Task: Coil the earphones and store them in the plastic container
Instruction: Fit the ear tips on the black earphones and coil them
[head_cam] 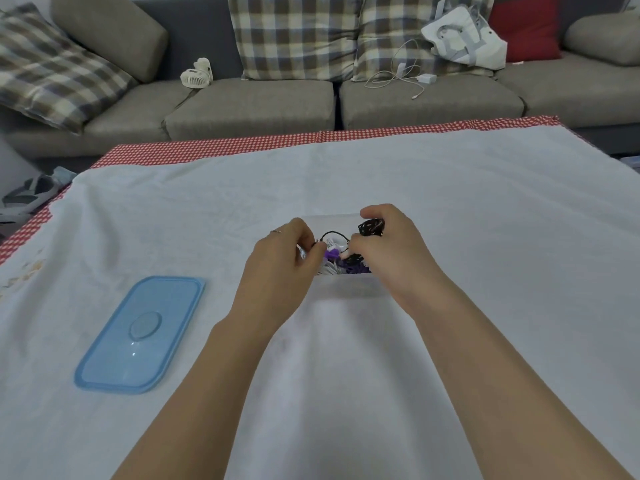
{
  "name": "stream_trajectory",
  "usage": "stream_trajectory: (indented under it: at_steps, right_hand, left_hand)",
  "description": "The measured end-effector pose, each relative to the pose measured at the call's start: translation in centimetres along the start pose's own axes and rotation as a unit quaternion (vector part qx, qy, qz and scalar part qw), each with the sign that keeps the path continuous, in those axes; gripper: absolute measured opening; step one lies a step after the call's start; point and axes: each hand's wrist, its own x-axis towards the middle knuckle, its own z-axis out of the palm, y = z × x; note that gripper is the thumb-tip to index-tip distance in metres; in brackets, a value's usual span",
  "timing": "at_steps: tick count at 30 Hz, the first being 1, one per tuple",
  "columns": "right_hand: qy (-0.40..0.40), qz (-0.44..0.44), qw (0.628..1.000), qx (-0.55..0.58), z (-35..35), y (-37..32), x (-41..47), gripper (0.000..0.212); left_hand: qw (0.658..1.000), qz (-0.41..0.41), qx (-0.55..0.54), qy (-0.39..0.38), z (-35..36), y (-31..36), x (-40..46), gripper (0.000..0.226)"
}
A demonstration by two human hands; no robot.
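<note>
Head view: both hands meet over the clear plastic container [349, 289] at table centre; right hand [384, 247] grips coiled black earphones [371, 227], left hand [282, 258] pinches its cable; blue lid [140, 336] at 8 o'clock.

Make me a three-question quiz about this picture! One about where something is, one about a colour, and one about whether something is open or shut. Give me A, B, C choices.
1. Where is the lid?
A. on the container
B. flat on the cloth, left of the hands
C. on the sofa

2. What colour is the lid?
A. blue
B. red
C. green

3. Is the plastic container open or shut?
A. shut with the lid
B. open, with cables inside
C. upside down

Answers: 1 B, it lies on the white cloth. 2 A, it is see-through blue. 3 B, the left hand and right hand reach in among the earphones.
</note>
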Motion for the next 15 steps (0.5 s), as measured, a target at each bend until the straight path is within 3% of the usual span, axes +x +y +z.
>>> stream_trajectory:
  at_steps: [4, 7, 12, 15]
  right_hand:
    - [0.018, -0.076, 0.985, -0.153, 0.1, 1.0, 0.3, 0.044]
    - [0.026, -0.099, 0.974, -0.204, -0.1, 1.4, 0.1, 0.042]
    - [0.074, -0.124, 0.943, -0.300, -0.7, 1.4, -0.1, 0.039]
    - [0.063, -0.116, 0.915, -0.381, -0.9, 1.4, -0.5, 0.034]
  left_hand:
    - [0.997, 0.038, 0.072, 0.004, 0.8, -0.8, 0.2, 0.010]
    - [0.994, 0.061, 0.095, 0.014, 1.4, -1.4, 0.4, 0.011]
    - [0.994, 0.067, 0.079, 0.024, 1.1, -1.6, 0.3, 0.018]
    - [0.996, 0.053, 0.048, 0.046, 0.0, -1.7, 0.0, 0.017]
